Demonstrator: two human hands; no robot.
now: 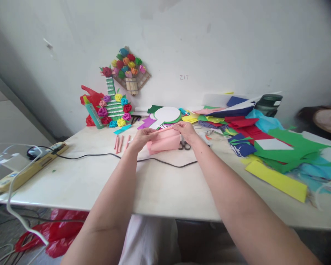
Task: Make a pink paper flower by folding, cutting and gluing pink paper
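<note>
A sheet of pink paper (164, 142) is stretched between my two hands above the middle of the table. My left hand (143, 138) pinches its upper left edge, and my right hand (185, 130) grips the upper right. Along the top the paper looks folded or rolled over, and its lower part hangs loose. Black-handled scissors (184, 146) lie just beneath my right hand, their blades partly covered. Several thin pink paper rolls (120, 143) rest left of my left hand. Behind the paper lies a white round paper shape (167, 115) on green and purple sheets.
A black cable (165, 162) crosses the table from a power strip (34, 165) at the left. A glue bottle (93, 113) and a paper-flower guitar (116, 103) stand at the back left. Coloured sheets (287, 147) and a yellow strip (276, 180) cover the right side, near a dark jar (268, 105).
</note>
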